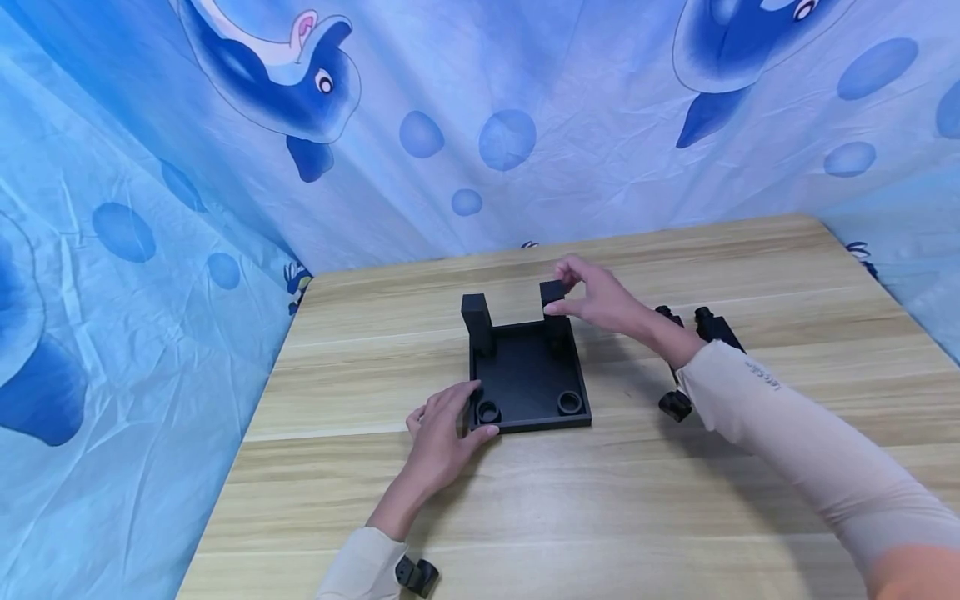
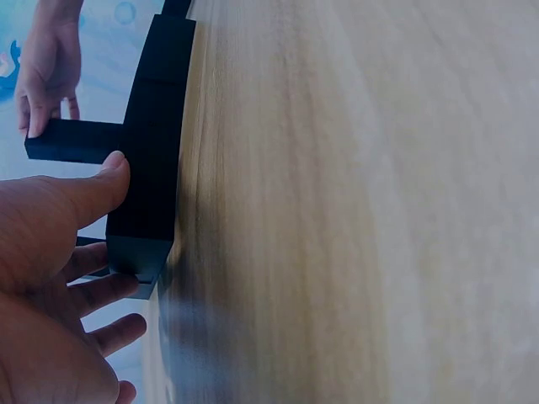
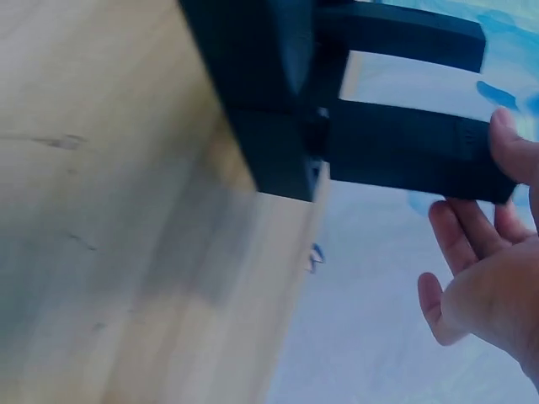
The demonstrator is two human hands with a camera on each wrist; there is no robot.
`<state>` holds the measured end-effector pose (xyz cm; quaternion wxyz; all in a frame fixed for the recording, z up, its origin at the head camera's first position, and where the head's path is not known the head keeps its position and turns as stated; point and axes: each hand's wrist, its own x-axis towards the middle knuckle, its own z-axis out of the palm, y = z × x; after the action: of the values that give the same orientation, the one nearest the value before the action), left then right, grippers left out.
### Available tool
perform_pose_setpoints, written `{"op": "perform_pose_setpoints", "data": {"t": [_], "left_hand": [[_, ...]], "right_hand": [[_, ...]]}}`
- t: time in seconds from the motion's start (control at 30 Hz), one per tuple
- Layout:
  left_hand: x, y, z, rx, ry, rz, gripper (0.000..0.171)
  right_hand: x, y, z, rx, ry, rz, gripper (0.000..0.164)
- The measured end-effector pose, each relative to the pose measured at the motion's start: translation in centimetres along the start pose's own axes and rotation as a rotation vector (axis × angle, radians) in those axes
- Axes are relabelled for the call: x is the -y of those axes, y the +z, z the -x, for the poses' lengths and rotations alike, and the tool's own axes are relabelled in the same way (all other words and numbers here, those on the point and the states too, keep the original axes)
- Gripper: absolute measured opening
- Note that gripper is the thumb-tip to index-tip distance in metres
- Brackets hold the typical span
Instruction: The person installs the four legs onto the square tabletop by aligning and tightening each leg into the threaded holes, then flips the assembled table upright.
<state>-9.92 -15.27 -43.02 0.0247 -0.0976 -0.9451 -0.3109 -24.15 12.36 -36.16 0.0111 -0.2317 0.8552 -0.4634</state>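
A square black tray-like table top (image 1: 528, 375) lies with its rim up, like a small stool upside down. Two square black legs stand on its far corners, and round sockets (image 1: 570, 403) show at the near corners. My left hand (image 1: 442, 437) holds the near left corner, thumb on the front edge and fingers along the left side. With thumb and fingers, my right hand (image 1: 600, 296) pinches the top of the far right leg (image 3: 413, 151). The far left leg (image 1: 477, 323) stands untouched.
Black legs with narrower round ends (image 1: 716, 327) lie to the right, partly hidden behind my right forearm. The wooden table (image 1: 352, 367) ends at a blue dolphin-print cloth (image 1: 405, 200) behind and at the sides.
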Motion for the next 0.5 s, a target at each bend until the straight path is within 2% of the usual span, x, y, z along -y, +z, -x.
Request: {"op": "perform_pose_setpoints", "data": {"t": [0.1,0.17,0.37,0.5], "left_hand": [[0.0,0.0,0.0,-0.002,0.001,0.001,0.065],[0.0,0.0,0.0,-0.002,-0.001,0.001,0.065],[0.0,0.0,0.0,-0.001,-0.004,0.002,0.064],[0.1,0.0,0.0,0.003,-0.001,0.002,0.065]], "right_hand": [[-0.2,0.3,0.2,-0.043,0.027,0.005,0.047],[-0.2,0.1,0.3,-0.036,0.022,0.026,0.048],[0.0,-1.2,0.2,0.105,-0.086,0.108,0.066],[0.3,-1.9,0.1,0.169,-0.142,0.114,0.056]]}}
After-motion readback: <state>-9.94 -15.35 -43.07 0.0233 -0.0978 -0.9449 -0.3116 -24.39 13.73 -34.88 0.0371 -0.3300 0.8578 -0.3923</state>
